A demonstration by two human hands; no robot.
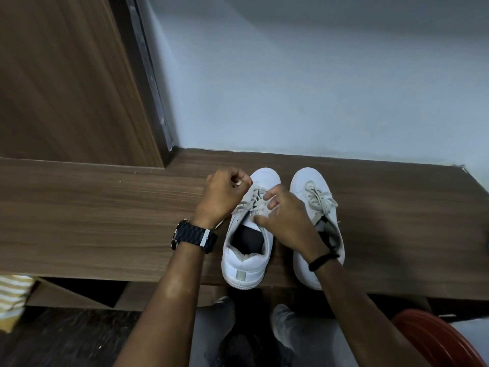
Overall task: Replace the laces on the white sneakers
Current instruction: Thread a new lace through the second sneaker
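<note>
Item, old lace [252, 197] unthreading: my left hand [225, 197] grip pinches its end, pulling outward; right hand [288, 221], fingers spread, steadies the left sneaker [248, 263] beneath.

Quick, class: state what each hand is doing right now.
Left hand: fingers curled, pinching the grey lace of the left white sneaker.
Right hand: fingers loosely spread, touching that lace; grip cannot be told.

One head-worn wide-angle view looks steeply down and forward, close over the wooden surface [105, 207], toward the wall [317, 88]
</note>
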